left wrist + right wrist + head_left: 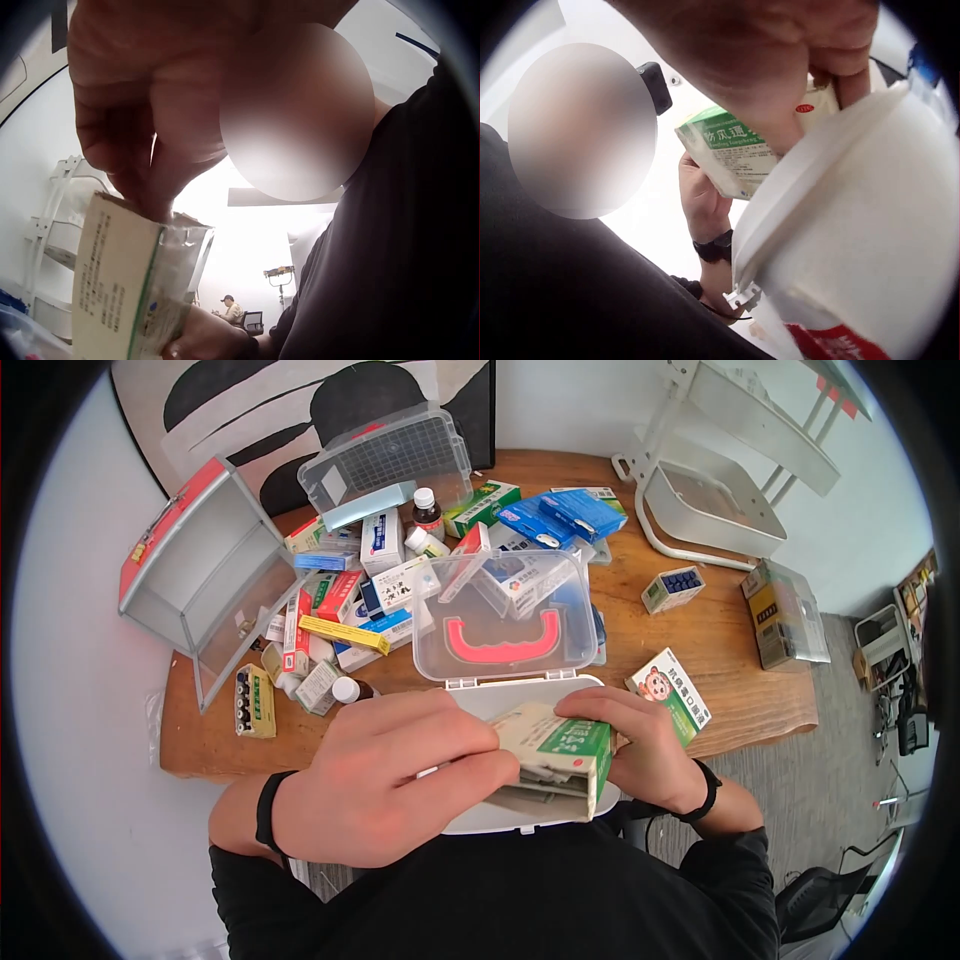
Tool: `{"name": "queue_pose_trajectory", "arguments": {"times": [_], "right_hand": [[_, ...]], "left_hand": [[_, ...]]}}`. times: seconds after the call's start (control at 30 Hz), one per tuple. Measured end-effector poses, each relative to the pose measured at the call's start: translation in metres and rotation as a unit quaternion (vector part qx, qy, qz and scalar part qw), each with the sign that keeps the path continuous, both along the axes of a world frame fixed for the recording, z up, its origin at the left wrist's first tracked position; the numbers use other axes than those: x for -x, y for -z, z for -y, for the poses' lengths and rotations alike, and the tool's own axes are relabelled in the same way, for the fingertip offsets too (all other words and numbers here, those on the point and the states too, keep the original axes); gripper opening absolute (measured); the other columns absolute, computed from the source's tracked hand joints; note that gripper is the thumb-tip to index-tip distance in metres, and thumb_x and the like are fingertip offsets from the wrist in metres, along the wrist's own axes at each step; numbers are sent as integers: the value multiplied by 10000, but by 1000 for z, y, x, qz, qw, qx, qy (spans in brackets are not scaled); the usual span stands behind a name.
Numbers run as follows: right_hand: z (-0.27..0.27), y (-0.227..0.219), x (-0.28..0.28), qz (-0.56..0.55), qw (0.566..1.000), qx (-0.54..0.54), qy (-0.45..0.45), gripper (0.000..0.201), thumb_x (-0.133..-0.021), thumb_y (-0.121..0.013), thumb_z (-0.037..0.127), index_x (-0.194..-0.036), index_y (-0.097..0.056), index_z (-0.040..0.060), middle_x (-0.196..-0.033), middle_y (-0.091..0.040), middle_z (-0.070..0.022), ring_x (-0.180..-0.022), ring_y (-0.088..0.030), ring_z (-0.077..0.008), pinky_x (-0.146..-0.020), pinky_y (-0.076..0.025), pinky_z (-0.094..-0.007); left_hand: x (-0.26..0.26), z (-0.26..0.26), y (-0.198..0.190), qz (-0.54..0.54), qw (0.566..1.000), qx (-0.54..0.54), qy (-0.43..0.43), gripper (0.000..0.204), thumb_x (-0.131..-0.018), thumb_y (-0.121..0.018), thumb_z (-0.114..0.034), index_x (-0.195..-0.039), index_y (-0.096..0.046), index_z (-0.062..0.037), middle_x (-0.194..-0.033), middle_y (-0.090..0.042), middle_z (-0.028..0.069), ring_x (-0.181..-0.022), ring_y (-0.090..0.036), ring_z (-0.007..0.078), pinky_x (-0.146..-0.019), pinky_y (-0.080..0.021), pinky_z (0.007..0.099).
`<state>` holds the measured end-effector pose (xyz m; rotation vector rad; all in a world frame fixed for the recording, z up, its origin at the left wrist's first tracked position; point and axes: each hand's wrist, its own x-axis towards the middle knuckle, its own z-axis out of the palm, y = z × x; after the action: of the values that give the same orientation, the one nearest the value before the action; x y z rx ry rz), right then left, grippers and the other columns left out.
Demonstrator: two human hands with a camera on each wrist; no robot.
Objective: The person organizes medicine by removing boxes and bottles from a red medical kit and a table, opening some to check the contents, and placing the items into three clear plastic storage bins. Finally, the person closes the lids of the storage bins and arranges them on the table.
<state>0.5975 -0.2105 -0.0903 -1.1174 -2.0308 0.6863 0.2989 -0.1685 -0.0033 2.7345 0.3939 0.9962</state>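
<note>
A cream-and-green medicine box [582, 739] is tilted over a white case [470, 703] in front of my body, its open end toward me. Folded paper or packs show inside that end. My right hand [648, 748] grips the box by its right side, thumb and fingers on opposite faces. My left hand [390, 780] has its fingers curled at the open end; in the left wrist view the fingertips pinch at the torn top of the box [112, 277], partly hidden inside. The case's clear lid [450, 600] with a pink handle [505, 651] stands raised behind.
A heap of medicine boxes and bottles covers the table's [200, 745] left and middle. A red-edged open case [190, 560] stands at left, a clear bin [390, 460] behind. Right of the case lie a green-white box [675, 695] and a vial pack [673, 590].
</note>
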Motion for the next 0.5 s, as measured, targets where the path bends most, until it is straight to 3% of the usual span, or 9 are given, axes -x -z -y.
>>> {"name": "queue_pose_trajectory", "arguments": {"times": [0.17,0.23,0.37,0.43,0.47,0.5], "right_hand": [[1,-30,-9,63,995,71,-35,449,-855,-919,82,-1240,-694,33,-1138,-753,-150,-989,-765,-354,-797,-609,-422],[-1,-36,-10,95,990,88,-64,452,-867,-930,146,-1220,-670,33,-1092,-739,-155,-966,-756,-370,-810,-602,-431],[2,-27,-10,104,990,86,-37,485,-878,-928,159,-1270,-670,37,-1076,-733,-157,-936,-762,-351,-801,-604,-427],[5,-19,-15,64,996,55,22,546,-872,-931,147,-1335,-662,38,-1065,-733,-143,-892,-763,-310,-785,-607,-407],[8,-9,-20,21,997,47,50,562,-862,-928,95,-1359,-673,34,-1061,-740,-122,-853,-752,-248,-765,-608,-367],[13,-7,-26,20,997,52,53,562,-862,-928,95,-1359,-673,34,-1061,-740,-122,-853,-752,-248,-765,-608,-367]], "left_hand": [[-7,5,-3,28,991,132,-12,581,-715,-1026,-335,-1152,-789,-35,-1015,-735,101,-772,-701,253,-636,-539,338],[-1,3,0,-18,990,143,3,629,-710,-1037,-328,-1197,-769,-35,-1037,-725,96,-794,-712,254,-650,-544,337],[0,0,16,-99,983,151,-30,473,-826,-942,-180,-1229,-739,-42,-996,-707,88,-783,-716,245,-654,-558,359],[-2,-4,20,-169,958,221,-76,369,-905,-870,-152,-1229,-734,-38,-967,-695,105,-790,-723,271,-683,-573,385],[-2,-6,25,-170,957,224,-73,369,-905,-870,-152,-1229,-734,-38,-967,-695,105,-790,-723,271,-683,-573,385],[-2,-10,34,-185,950,243,-71,322,-946,-824,-142,-1230,-718,-35,-972,-694,126,-802,-727,300,-698,-574,407]]}}
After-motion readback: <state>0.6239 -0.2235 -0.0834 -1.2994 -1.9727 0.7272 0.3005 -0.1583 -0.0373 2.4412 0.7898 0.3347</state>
